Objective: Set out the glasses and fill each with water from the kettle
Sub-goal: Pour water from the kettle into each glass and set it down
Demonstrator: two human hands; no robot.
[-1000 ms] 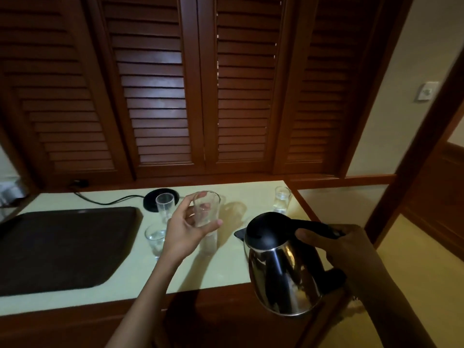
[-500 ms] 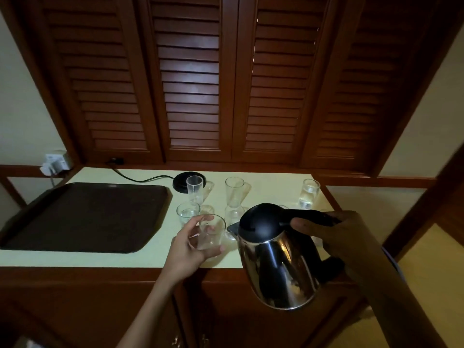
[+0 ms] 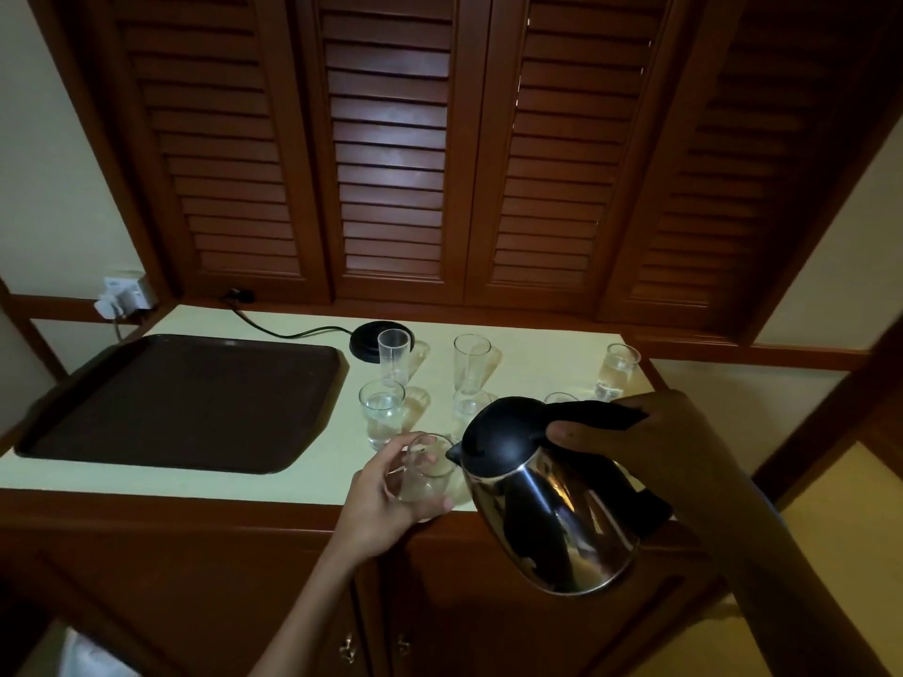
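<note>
My left hand (image 3: 386,500) grips a clear glass (image 3: 426,473) at the counter's front edge. My right hand (image 3: 650,437) holds the black handle of a steel kettle (image 3: 547,500), tilted with its spout at the glass's rim. Several other glasses stand behind: a short one with water (image 3: 381,417), a tall empty one (image 3: 393,356), another tall one (image 3: 470,364), and one with water (image 3: 616,371) at the far right. Two more glasses are partly hidden behind the kettle.
A dark brown tray (image 3: 181,403) lies on the left of the pale counter (image 3: 312,476). The black kettle base (image 3: 369,340) with its cord sits at the back. Louvred wooden doors rise behind; cabinet doors are below.
My left hand has lowered the glass from mid-air to the counter's front edge. The kettle has moved closer, its spout now at the glass. The camera has pulled back and tilted.
</note>
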